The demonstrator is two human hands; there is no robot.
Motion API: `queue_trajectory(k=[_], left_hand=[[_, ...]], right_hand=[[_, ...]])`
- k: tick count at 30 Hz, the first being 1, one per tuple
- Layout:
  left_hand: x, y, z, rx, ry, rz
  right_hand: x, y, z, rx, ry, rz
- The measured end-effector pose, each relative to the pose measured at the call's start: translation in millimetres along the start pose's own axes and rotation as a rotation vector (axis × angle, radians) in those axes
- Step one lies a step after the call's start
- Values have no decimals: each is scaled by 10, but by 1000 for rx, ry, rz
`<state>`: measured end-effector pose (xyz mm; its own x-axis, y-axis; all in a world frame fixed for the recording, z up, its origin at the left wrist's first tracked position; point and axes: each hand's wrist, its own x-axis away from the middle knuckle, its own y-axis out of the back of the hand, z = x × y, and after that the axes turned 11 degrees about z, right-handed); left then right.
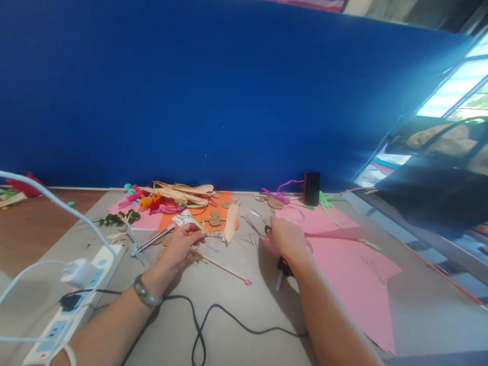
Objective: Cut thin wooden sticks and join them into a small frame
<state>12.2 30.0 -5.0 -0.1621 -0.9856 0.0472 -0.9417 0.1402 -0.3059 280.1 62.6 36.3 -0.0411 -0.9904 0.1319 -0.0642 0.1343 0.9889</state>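
My left hand (183, 246), a bangle on its wrist, is closed in a pinch on a thin pale strip (197, 224) that shows at the fingertips. Below those fingers a thin wooden stick (224, 267) with a pink tip slants across the table. Across from it, my right hand (286, 236) is closed round a pair of scissors (253, 224), whose blades point left and away from me. Partly hidden under the right wrist lies a black tool (284, 266) with a clear stick. A dried corn husk piece (231, 222) lies between the hands.
Pink paper (354, 284) covers the right side of the table. A phone (311, 188) leans on the blue partition (229, 101). Corn husks (183, 193) and cardboard discs (214, 218) lie at the back. A power strip (82, 300) stands left; a black cable (244, 320) crosses the front.
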Motion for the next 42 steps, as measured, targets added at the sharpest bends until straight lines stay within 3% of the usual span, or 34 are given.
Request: queue_trajectory(k=[2, 5, 8, 10, 14, 23, 42], left_hand=[[9, -14, -11, 7, 17, 2], [24, -29, -38, 19, 24, 0], [34, -39, -76, -1, -7, -26], [35, -41, -99, -20, -46, -67], [23, -38, -118, -42, -100, -158], [-10, -4, -58, -55, -128, -167], [-19, 80, 13, -144, -151, -104]], right_hand=[[56, 64, 73, -148, -9, -119], [114, 66, 250, -546, 168, -208], [180, -6, 449, -934, 449, -60], [235, -43, 555, -1061, 542, 88], [318, -48, 658, -981, 616, 252], [302, -65, 597, -650, 695, 70], [315, 22, 525, -615, 727, 20]])
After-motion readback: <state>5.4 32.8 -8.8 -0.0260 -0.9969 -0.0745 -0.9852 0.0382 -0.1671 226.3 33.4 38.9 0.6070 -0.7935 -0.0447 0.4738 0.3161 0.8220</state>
